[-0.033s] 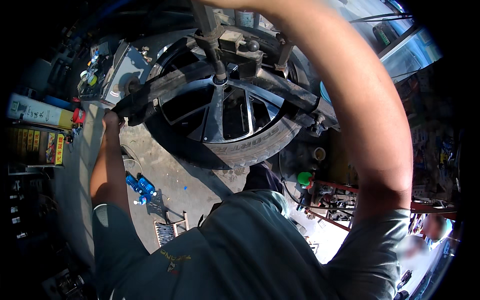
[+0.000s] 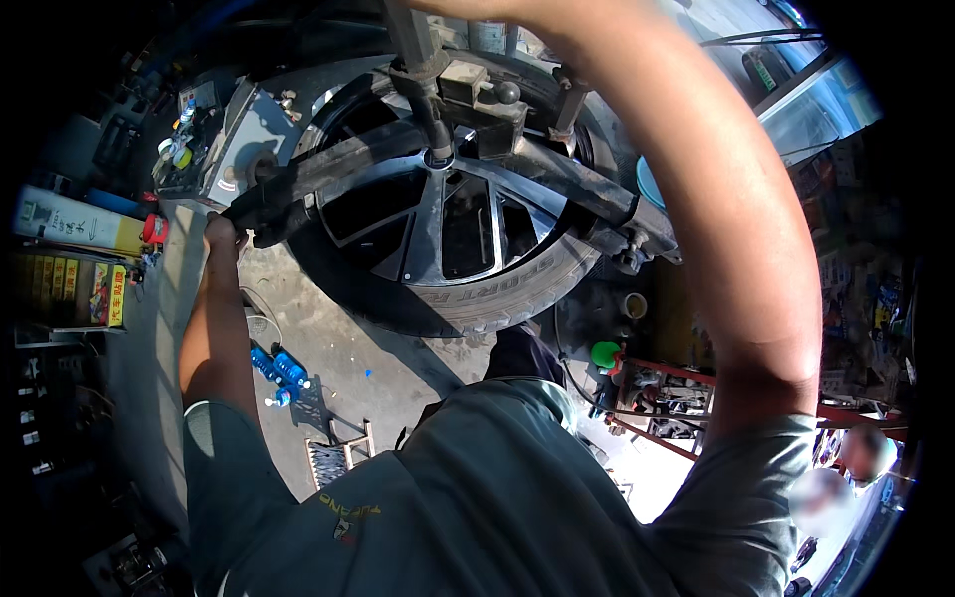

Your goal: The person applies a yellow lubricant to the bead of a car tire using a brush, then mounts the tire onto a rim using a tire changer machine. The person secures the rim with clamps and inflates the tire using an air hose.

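A tyre (image 2: 448,308) on a black-and-silver alloy rim (image 2: 430,234) lies flat on a tyre changer. Across it reach the machine's dark metal arms, one of them a black arm (image 2: 318,179) slanting to the left. A grey upright post (image 2: 408,45) ends in a tool head over the rim's middle. My left hand (image 2: 221,235) is at the outer end of the black arm, its fingers curled there and partly in shadow. My right forearm arches over the wheel's right side and leaves through the upper edge near the post, so that hand is out of sight.
Blue bottles (image 2: 284,373) and a small metal-framed stool (image 2: 338,453) stand on the floor at the lower left. A grey cabinet (image 2: 254,149) is beyond my left hand. To the right are a green-topped container (image 2: 605,355), a cup (image 2: 634,305) and a red rack (image 2: 662,373) of tools.
My left hand has shifted slightly at the arm's end, and its fingers look differently placed. The wheel and my right arm show hardly any movement.
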Demonstrator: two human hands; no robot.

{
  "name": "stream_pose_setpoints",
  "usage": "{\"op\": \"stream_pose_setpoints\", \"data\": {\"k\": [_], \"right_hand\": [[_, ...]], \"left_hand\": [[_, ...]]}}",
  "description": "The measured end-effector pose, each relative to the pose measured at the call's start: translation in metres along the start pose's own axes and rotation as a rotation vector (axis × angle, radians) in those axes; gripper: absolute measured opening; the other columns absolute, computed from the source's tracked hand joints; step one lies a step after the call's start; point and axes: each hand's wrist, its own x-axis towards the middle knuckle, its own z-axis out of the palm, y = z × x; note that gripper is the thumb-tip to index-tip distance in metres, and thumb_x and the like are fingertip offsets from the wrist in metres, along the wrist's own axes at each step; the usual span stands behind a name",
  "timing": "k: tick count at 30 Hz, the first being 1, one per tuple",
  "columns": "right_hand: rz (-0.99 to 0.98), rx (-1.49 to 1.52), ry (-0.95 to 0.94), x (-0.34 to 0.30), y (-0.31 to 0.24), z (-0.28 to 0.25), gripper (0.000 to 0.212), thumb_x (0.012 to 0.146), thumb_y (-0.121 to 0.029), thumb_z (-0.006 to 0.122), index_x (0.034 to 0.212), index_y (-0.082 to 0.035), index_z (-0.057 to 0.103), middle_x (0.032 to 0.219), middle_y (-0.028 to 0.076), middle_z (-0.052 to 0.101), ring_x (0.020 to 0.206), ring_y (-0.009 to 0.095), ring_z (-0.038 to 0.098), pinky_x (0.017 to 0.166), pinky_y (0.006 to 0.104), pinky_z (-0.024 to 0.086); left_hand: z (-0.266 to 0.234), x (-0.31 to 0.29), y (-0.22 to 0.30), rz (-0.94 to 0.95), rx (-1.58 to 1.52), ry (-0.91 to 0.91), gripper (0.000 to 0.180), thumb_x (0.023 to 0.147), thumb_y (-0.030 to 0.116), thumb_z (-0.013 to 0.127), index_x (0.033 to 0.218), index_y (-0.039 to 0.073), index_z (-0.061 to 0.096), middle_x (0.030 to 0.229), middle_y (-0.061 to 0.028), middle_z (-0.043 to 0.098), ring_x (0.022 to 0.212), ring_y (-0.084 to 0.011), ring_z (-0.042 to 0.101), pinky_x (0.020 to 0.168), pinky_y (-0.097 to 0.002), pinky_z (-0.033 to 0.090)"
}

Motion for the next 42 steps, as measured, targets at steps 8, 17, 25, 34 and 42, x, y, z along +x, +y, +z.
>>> {"op": "stream_pose_setpoints", "data": {"k": [8,17,25,34,42], "right_hand": [[-0.02,0.1,-0.031,-0.006,0.011,0.015,0.044,0.102,-0.027,0.059,0.07,0.002,0.068,0.064,0.023,0.061,0.063,0.041,0.065,0.065,0.0477,0.052],[-0.075,0.039,-0.092,-0.007,0.032,0.019,0.041,0.1,-0.026,0.056,0.071,0.002,0.064,0.065,0.019,0.058,0.061,0.035,0.059,0.062,0.0439,0.046],[-0.128,0.049,-0.081,-0.001,0.038,0.022,0.038,0.098,-0.024,0.054,0.071,0.002,0.061,0.066,0.016,0.055,0.059,0.03,0.053,0.059,0.0405,0.04],[-0.159,-0.03,-0.165,0.001,0.031,0.01,0.038,0.098,-0.024,0.049,0.071,0.002,0.057,0.066,0.012,0.051,0.057,0.025,0.047,0.056,0.0374,0.034],[-0.242,-0.02,-0.131,0.003,0.033,0.011,0.043,0.102,-0.026,0.046,0.071,0.002,0.056,0.066,0.012,0.048,0.056,0.026,0.047,0.055,0.038,0.034]], "left_hand": [[0.044,0.029,0.046,0.032,0.036,0.053,0.055,0.105,0.049,0.044,0.128,0.003,0.064,0.108,-0.0182,0.073,0.081,-0.0301,0.071,0.065,-0.0464,0.063],[0.095,0.1,0.079,0.091,0.104,-0.11,0.064,0.106,0.064,0.043,0.119,0.007,0.069,0.099,-0.0131,0.072,0.079,-0.027,0.069,0.06,-0.0416,0.055],[0.109,0.173,0.114,0.257,-0.054,-0.182,0.076,0.103,0.074,0.05,0.11,0.001,0.069,0.089,-0.0116,0.07,0.074,-0.0272,0.068,0.057,-0.0429,0.055],[0.224,0.095,0.152,0.265,0.373,0.047,0.102,0.096,0.089,0.042,0.1,-0.007,0.075,0.083,-0.0211,0.076,0.074,-0.0353,0.077,0.062,-0.044,0.061],[0.248,0.159,0.168,0.769,0.716,-0.018,0.096,0.104,0.08,0.029,0.114,-0.002,0.079,0.119,-0.0292,0.076,0.119,-0.0479,0.069,0.099,-0.0509,0.054]]}}
